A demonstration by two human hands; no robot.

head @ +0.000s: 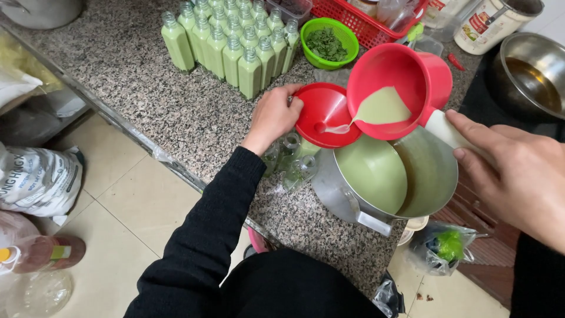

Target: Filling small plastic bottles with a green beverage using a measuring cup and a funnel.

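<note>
Pouring scene: pale green liquid runs from a red scoop into a red funnel, everything placed here against the steel pot.
Counter: the speckled granite counter [147, 76] carries the pot near its front edge.
Steel pot [385, 176]: it sits tilted, part full of pale green liquid.
Filled bottles [229, 41]: a block of capped bottles of green liquid stands well behind and left of the pot.
Red scoop [400, 88]: it hangs tipped just above the pot's far rim, its lip over the funnel.
Red funnel [323, 115]: it sits just left of the pot, over clear empty bottles [291, 159] that stand against the pot's left side.
Green basket [329, 41]: it holds leaves, behind the pot.
Right hand [518, 176]: right of the pot, its fingers are wrapped around the scoop's white handle [444, 129].
Left hand [273, 115]: left of the pot, its fingers are pinched on the funnel's rim.
</note>
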